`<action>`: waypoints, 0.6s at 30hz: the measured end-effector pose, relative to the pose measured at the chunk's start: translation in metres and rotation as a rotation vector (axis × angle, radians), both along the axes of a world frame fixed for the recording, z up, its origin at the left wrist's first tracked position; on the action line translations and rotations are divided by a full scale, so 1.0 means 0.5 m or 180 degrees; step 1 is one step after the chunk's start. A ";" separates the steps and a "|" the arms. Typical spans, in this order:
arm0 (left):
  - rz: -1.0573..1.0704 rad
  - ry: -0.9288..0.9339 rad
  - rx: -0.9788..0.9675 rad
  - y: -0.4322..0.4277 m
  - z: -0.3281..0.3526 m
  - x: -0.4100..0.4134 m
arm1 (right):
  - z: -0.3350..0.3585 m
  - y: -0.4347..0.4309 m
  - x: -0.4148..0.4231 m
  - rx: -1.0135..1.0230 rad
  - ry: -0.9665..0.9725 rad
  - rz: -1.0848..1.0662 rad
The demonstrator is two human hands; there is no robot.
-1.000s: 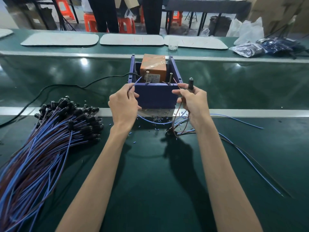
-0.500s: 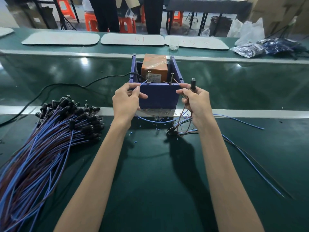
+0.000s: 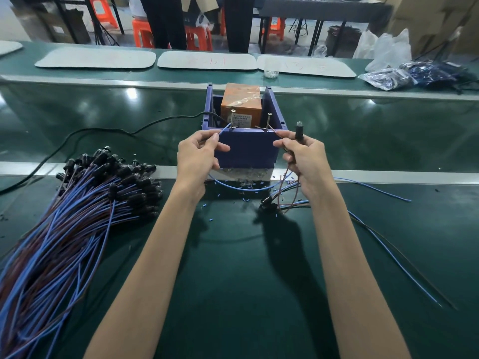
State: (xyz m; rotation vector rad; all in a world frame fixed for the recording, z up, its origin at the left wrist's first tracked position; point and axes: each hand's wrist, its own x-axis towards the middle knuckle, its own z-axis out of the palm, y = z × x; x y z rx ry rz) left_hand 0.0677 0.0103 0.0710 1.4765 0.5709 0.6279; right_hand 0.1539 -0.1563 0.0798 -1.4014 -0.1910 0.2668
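Nudged slightly forward since the earlier frame, the blue wire (image 3: 224, 129) now ends at the left metal post (image 3: 233, 116) inside the blue box (image 3: 248, 151) — the left hand (image 3: 198, 155) pinches it between thumb and forefinger. The right hand (image 3: 303, 158) pinches a brown wire (image 3: 275, 132) near the right post (image 3: 269, 120) and grips a black lamp holder (image 3: 298, 131) upright. A wire bundle (image 3: 77, 216) lies well to the left.

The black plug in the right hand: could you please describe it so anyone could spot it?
Start at the blue box on the green bench. Just right of it, the right hand grips the black plug. It alone stands upright; the other plugs lie flat, most in the heap at left.
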 end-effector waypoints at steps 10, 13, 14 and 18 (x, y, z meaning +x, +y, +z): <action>0.0244 -0.0093 -0.0143 0.010 -0.004 0.005 | -0.003 0.001 0.001 0.0011 0.0008 0.0014; 0.0150 -0.0086 -0.0164 0.004 -0.004 0.009 | -0.003 0.003 0.001 -0.0009 -0.0001 -0.0030; 0.0112 -0.0082 -0.0177 0.002 -0.004 0.009 | -0.003 0.004 -0.001 -0.0015 -0.0001 -0.0026; 0.0012 -0.0044 -0.0223 -0.003 -0.004 0.007 | 0.002 0.004 -0.004 -0.0009 0.0008 0.0023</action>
